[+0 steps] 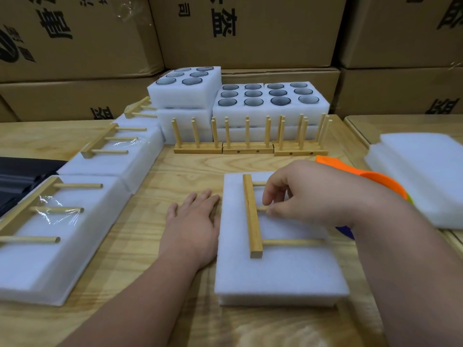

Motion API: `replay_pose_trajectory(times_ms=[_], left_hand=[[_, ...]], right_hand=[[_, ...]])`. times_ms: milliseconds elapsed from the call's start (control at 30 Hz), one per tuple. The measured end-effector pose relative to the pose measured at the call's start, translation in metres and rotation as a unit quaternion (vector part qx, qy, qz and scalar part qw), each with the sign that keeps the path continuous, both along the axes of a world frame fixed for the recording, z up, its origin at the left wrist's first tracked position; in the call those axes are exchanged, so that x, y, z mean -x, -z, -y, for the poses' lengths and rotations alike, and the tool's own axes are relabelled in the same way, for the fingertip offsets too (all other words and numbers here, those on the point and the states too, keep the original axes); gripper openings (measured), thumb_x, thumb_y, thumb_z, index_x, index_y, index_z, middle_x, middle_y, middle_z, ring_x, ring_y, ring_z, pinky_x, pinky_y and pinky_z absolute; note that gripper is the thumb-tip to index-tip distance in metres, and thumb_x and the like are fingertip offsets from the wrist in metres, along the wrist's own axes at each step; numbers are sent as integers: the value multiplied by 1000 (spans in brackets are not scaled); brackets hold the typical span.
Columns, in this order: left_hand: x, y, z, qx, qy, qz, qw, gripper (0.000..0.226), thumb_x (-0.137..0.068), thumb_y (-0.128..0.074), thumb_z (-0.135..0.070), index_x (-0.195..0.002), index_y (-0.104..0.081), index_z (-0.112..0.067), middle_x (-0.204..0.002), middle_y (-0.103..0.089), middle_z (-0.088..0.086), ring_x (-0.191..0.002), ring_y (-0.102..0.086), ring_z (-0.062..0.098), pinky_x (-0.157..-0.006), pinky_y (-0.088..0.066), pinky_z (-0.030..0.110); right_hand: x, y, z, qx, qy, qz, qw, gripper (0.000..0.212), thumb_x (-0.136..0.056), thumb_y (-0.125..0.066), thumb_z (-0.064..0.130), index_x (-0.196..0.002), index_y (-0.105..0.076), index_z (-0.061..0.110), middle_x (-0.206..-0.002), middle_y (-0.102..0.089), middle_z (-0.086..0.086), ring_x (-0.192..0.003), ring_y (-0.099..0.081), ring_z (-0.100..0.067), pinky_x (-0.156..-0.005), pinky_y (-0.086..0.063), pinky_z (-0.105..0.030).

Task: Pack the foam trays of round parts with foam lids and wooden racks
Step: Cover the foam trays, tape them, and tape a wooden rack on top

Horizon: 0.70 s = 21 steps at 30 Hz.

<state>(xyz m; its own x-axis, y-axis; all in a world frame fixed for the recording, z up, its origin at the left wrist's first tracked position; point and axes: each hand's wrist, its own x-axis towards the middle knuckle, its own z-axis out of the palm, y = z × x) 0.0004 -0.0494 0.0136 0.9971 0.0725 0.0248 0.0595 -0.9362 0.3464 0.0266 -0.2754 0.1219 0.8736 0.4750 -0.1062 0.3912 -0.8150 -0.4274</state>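
Your right hand (295,196) pinches a peg of the pale wooden peg rack (253,216) lying on the white lidded foam tray (278,271); left hand (198,219) flat beside it. Left of it, three packs wrapped. Behind it, open trays of round parts (270,96) and upright racks (248,144) remain.

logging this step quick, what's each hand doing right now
Left hand: open, flat on the table against the foam pack.
Right hand: pinching a peg of the wooden rack.
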Motion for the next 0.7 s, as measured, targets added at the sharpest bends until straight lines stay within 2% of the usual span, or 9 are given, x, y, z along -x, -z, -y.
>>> replay_pose_trajectory(times_ms=[100,200,267,367,467,567,633,700], left_hand=[[-1,1,1,0,0,1,1000,57,-102,-43,-54,-157,-29,-41,-168,-13,-22,-155,-4,5,-126,-2,45],[0,2,1,3,2,4,1000,57,-102,-43,-53,-156,-30,-41,-167,-13,-22,-155,-4,5,-126,-2,45],[0,3,0,6,3,3,1000,58,-102,-43,-54,-156,-29,-42,-168,-12,-22,-155,-4,6,-126,-3,46],[-1,3,0,5,3,6,1000,58,-102,-43,-56,-157,-29,-41,-167,-13,-22,-155,-5,6,-126,-2,45],[-2,4,-1,6,3,6,1000,58,-101,-41,-58,-156,-30,-42,-167,-13,-23,-155,-4,5,-126,-3,45],[-2,5,-1,6,4,8,1000,57,-102,-41,-58,-156,-30,-43,-167,-14,-23,-155,-4,5,-126,-3,46],[-2,5,-1,7,4,9,1000,57,-102,-42,-58,-156,-30,-43,-167,-14,-23,-155,-4,5,-126,-3,45],[-2,5,-1,4,4,9,1000,58,-102,-41,-58,-156,-30,-42,-167,-14,-23,-155,-4,5,-126,-3,45]], right_hand=[[-3,-1,2,-13,0,8,1000,7,-85,-76,43,-87,-71,39,-84,-66,18,-70,-58,10,-55,-41,-15],[-10,-5,18,-73,62,58,994,6,-88,-73,41,-83,-70,38,-82,-64,31,-73,-58,12,-57,-41,-20],[-17,-8,37,-95,144,96,980,6,-90,-72,38,-86,-69,34,-78,-67,19,-72,-61,4,-55,-42,-25],[-24,-10,64,-30,259,98,961,16,-88,-72,43,-94,-68,28,-86,-63,7,-74,-56,-8,-59,-41,-30],[-29,-10,81,47,358,45,932,47,-82,-74,57,-93,-71,12,-90,-66,-13,-77,-61,-24,-68,-54,-41],[-28,-9,86,119,349,-26,929,68,-66,-76,75,-88,-66,12,-90,-64,-9,-77,-60,-22,-63,-50,-35],[-25,-3,81,170,315,-76,931,65,-62,-80,74,-85,-63,15,-88,-64,-5,-77,-60,-18,-59,-45,-30],[-24,6,75,200,297,-91,929,55,-69,-82,63,-85,-58,17,-87,-63,-4,-76,-60,-16,-56,-42,-29]])
